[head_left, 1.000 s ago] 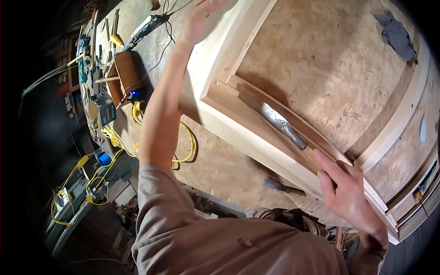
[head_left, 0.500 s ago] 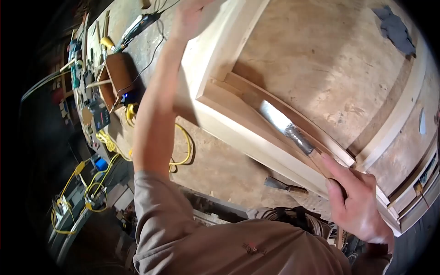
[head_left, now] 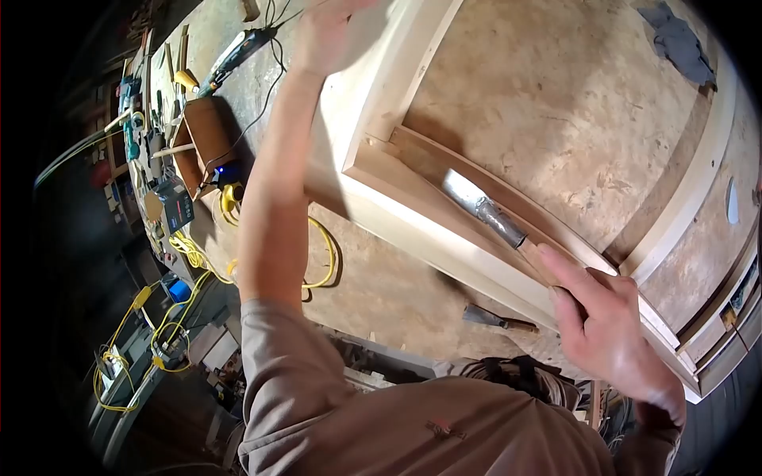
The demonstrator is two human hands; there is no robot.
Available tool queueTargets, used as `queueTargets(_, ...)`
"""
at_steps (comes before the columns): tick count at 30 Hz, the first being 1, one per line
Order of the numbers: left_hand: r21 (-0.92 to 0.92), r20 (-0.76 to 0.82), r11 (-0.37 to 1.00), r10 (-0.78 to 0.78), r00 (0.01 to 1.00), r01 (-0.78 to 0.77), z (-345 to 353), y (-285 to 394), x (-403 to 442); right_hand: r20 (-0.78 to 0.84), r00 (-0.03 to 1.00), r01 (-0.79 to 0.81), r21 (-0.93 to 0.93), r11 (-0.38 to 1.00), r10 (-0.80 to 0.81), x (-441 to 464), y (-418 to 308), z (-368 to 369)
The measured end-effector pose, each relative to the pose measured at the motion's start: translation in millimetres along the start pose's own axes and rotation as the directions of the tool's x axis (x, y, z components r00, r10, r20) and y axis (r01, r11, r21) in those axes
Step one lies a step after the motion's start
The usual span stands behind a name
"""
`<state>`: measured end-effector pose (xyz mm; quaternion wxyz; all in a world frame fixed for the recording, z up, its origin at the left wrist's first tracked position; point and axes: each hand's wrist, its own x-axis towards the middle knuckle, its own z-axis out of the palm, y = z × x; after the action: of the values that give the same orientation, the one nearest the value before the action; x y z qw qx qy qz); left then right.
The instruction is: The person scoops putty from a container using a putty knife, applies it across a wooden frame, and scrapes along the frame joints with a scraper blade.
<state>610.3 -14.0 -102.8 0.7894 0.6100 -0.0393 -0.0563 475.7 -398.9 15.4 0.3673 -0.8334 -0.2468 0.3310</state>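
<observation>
**Scraper [head_left: 504, 224] gripped in the right hand [head_left: 599, 321] above the frame [head_left: 429, 236]**

The handle is clasped by the right fingers [head_left: 562, 271], which are curled closed around the wood; the index finger is laid along it and the thumb is pressed from the near side. The blade is pointed ahead and leftward of these fingers, over the trough between the frame's outer wall and an inner strip [head_left: 548, 224]. Whether the wood is touched by the blade cannot be told.

The left hand [head_left: 325, 40] is stretched far ahead and left of the right fingers, over the frame's broad board. Its fingers are cut off at the top edge, so whether anything is held cannot be told.

Just left of the right fingers, a second scraper [head_left: 500, 320] is laid on the table [head_left: 556, 119]. By the wall and strip, the blade is hemmed on both sides. Far ahead and right, a cloth [head_left: 675, 44] is seen crumpled.
</observation>
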Motion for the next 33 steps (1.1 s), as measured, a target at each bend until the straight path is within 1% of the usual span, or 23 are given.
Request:
queueTargets(1, 0.02, -0.025, 1.0, 0.021, 0.999, -0.02, 2.0, 0.2, 1.1, 0.007, 1.0, 0.002, -0.021, 1.0, -0.002, 2.2, -0.3, 0.4)
queueTargets(2, 0.33, 0.029, 0.93, 0.16, 0.987, -0.16, 1.2, 1.0, -0.8, -0.003, 1.0, 0.007, 0.001, 1.0, -0.007, 3.2, -0.3, 1.6)
queueTargets(3, 0.599, 0.083, 0.749, 0.295, 0.952, -0.285, 0.4, 1.9, -2.7, -0.012, 1.0, 0.014, 0.023, 1.0, -0.014, 4.8, 0.4, 3.3)
queueTargets(4, 0.419, 0.042, 0.892, 0.168, 0.985, -0.17, -2.7, 4.0, -1.2, -0.024, 1.0, 0.02, 0.044, 0.999, -0.019, 5.4, 1.4, 4.6)
queueTargets(5, 0.338, 0.025, 0.934, 0.114, 0.993, -0.115, -0.9, 3.3, -1.9, -0.034, 0.999, 0.015, 0.068, 0.998, -0.013, 2.0, 0.7, 5.1)
queueTargets(6, 0.253, 0.009, 0.966, 0.059, 0.998, -0.059, 1.0, 2.6, -2.7, 0.023, 0.999, -0.024, -0.01, 1.0, 0.024, 8.7, -10.7, 0.7)
queueTargets(8, 0.345, -0.029, 0.93, 0.145, 0.989, -0.126, 5.3, 0.8, -1.2, 0.021, 1.0, -0.023, -0.025, 0.999, 0.023, 3.0, -9.5, -2.5)
queueTargets(9, 0.363, -0.019, 0.925, 0.13, 0.991, -0.114, 6.7, 1.0, -3.1, 0.027, 0.999, -0.022, -0.026, 0.999, 0.023, 1.2, -9.3, -2.8)
queueTargets(11, 0.408, 0.006, 0.907, 0.114, 0.994, -0.106, 4.9, 2.7, -1.7, -0.014, 1.0, 0.012, 0.001, 1.0, -0.012, 7.5, -5.4, -0.7)
queueTargets(12, 0.315, -0.001, 0.946, 0.079, 0.997, -0.075, 5.1, 0.6, -4.0, -0.028, 1.0, 0.014, 0.023, 1.0, -0.014, 4.6, -4.7, 1.0)
queueTargets(14, 0.129, 0.0, 0.991, 0.039, 0.999, -0.039, 0.8, -0.3, 2.9, -0.039, 0.998, 0.051, 0.001, 0.999, -0.051, 7.1, 2.4, 2.1)
queueTargets(16, 0.156, 0.036, 0.985, 0.063, 0.997, -0.068, -1.1, -5.6, 0.2, -0.044, 0.996, 0.077, -0.045, 0.996, -0.079, 1.9, 7.3, 1.7)
queueTargets(17, 0.176, 0.056, 0.98, 0.082, 0.995, -0.091, -6.9, -5.7, 2.8, -0.026, 0.998, 0.064, -0.045, 0.997, -0.065, 2.4, 8.5, -1.2)
queueTargets(19, 0.062, 0.102, 0.997, 0.027, 0.994, -0.034, -18.2, -2.5, 4.4, 0.028, 0.999, 0.033, -0.036, 0.999, -0.032, 0.1, 8.9, -5.3)
queueTargets(20, -0.002, 0.133, 1.0, -0.008, 0.991, 0.009, -19.0, -4.5, 3.3, 0.023, 0.999, 0.05, -0.033, 0.998, -0.049, 3.5, 7.9, 0.2)
queueTargets(22, 0.005, 0.107, 1.0, -0.012, 0.994, 0.011, -10.2, -1.9, 1.2, -0.005, 0.995, 0.101, -0.039, 0.994, -0.101, 23.9, 6.8, 13.3)
queueTargets(23, 0.013, 0.088, 1.0, -0.012, 0.996, 0.011, -9.5, -0.9, 0.1, 0.001, 0.995, 0.1, -0.067, 0.993, -0.1, 21.8, 7.6, 9.9)
queueTargets(25, 0.058, 0.015, 0.997, 0.049, 0.999, -0.05, -5.2, -4.3, 5.0, 0.028, 0.995, 0.096, -0.122, 0.988, -0.093, 8.3, 5.1, -2.5)
queueTargets(27, 0.059, 0.021, 0.995, 0.078, 0.997, -0.079, -2.9, -8.8, 7.3, 0.061, 0.997, 0.057, -0.121, 0.991, -0.049, 12.8, -5.1, 0.2)
queueTargets(29, 0.038, 0.098, 0.995, 0.086, 0.991, -0.09, -5.6, -4.9, 6.1, 0.125, 0.992, 0.039, -0.112, 0.993, -0.025, 27.9, -9.2, 5.7)
queueTargets(30, 0.038, 0.077, 0.994, 0.103, 0.992, -0.107, -6.9, -5.7, 7.6, 0.162, 0.986, 0.053, -0.151, 0.987, -0.028, 27.5, -15.7, 0.2)
queueTargets(32, 0.035, 0.029, 0.992, 0.122, 0.992, -0.123, -9.0, -15.2, 8.9, 0.103, 0.993, 0.067, -0.161, 0.985, -0.051, 17.6, -14.2, -1.6)
queueTargets(33, -0.004, 0.069, 0.997, 0.071, 0.995, -0.071, -9.4, -8.8, 6.3, 0.087, 0.994, 0.075, -0.161, 0.984, -0.061, 18.5, -14.5, 1.8)
